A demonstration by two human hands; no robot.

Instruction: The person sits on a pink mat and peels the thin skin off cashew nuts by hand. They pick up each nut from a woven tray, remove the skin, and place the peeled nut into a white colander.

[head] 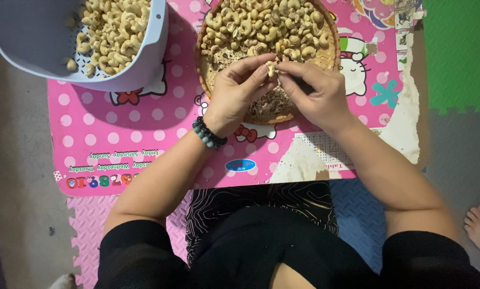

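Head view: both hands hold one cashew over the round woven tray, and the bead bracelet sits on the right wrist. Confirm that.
Not quite. The head view shows the bead bracelet on the left wrist. The rest stands: left hand and right hand hold one cashew over the round woven tray.

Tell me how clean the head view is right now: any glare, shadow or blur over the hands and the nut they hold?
Head view: even, soft light, no glare; the left hand and right hand are sharp, pinching one cashew; a faint shadow falls under the hands on the woven tray; the grey basket is cut off by the frame edge; the corners look dimmer.
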